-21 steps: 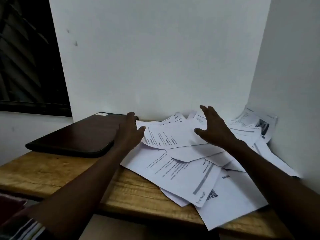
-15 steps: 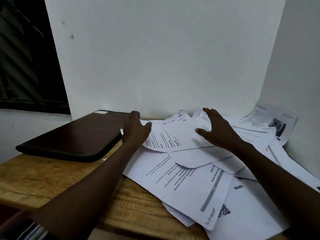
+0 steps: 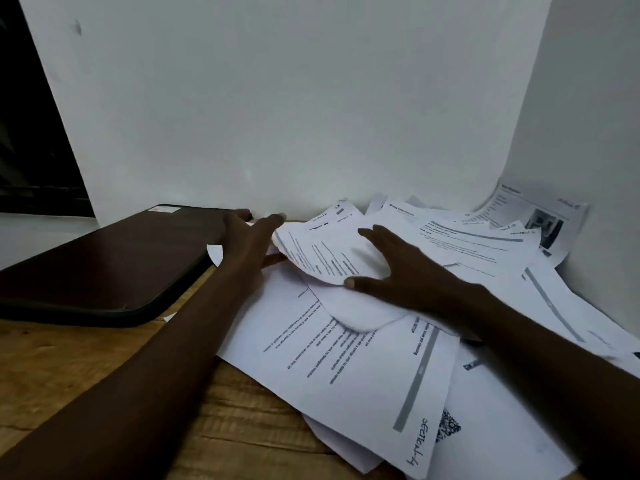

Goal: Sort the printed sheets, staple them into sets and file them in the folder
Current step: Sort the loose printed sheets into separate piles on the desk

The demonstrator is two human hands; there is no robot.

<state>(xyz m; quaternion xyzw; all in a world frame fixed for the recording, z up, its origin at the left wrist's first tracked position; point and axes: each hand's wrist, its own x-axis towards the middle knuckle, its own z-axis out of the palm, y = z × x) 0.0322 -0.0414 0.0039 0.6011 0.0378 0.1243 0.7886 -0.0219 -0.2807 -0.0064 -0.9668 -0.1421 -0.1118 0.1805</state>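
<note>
Right hand (image 3: 408, 271) lies flat with fingers splayed, pressing the curled white printed sheet (image 3: 322, 252); nothing is clenched. Left hand (image 3: 247, 245) is likewise unclenched, fingers straight at that sheet's left edge, just right of the closed dark brown folder with rounded corners (image 3: 104, 265).

The loose heap of white printed sheets (image 3: 349, 362) sprawls right of the folder. The sheets overlap, some upside down, the farthest riding up the white wall (image 3: 588, 237).

Judged: sorting barely begun, gathering stage. Next move calls for lifting the top sheet, reading headings and starting separate piles.

Bare wooden tabletop (image 3: 86, 368) in front of the folder offers room. No stapler seen.
</note>
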